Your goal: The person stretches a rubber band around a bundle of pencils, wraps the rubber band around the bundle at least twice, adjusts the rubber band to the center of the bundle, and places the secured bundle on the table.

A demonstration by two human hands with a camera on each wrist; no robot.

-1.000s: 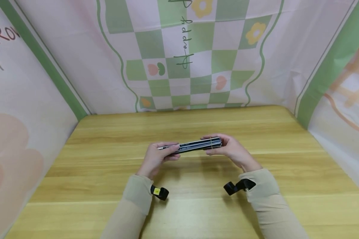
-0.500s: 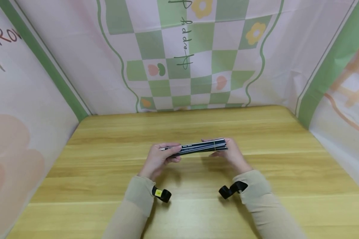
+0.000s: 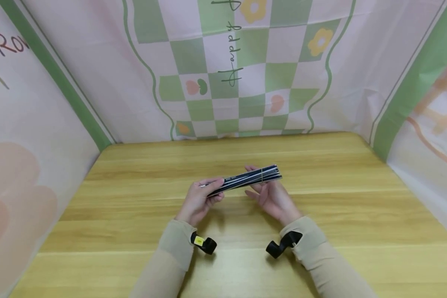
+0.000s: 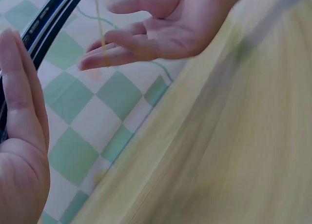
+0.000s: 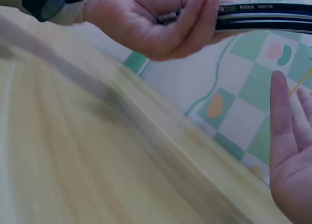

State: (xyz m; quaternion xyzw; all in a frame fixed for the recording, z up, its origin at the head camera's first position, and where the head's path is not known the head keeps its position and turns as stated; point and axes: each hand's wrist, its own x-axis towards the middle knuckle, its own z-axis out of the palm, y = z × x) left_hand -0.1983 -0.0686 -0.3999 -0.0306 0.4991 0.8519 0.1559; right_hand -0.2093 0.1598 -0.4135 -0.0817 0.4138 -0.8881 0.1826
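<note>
Above the table, my left hand grips one end of a bundle of dark, slim pencils with white stripes and small print. The bundle slants up to the right, its free ends fanned slightly. Near that far end a thin yellowish rubber band goes round it. My right hand is just below the free end, palm turned up and fingers extended. In the left wrist view, a stretch of the rubber band runs from the bundle to the right fingers; how it loops there is partly hidden.
A wood-grain table lies under both hands. Behind it hangs a green-and-white checked cloth, with more printed cloth at both sides. Each wrist wears a black strap mount, such as the right one.
My right hand has let go of the bundle's right end and moved left and below it, turning palm up. The bundle's right end tilts higher; my left hand keeps its grip.
</note>
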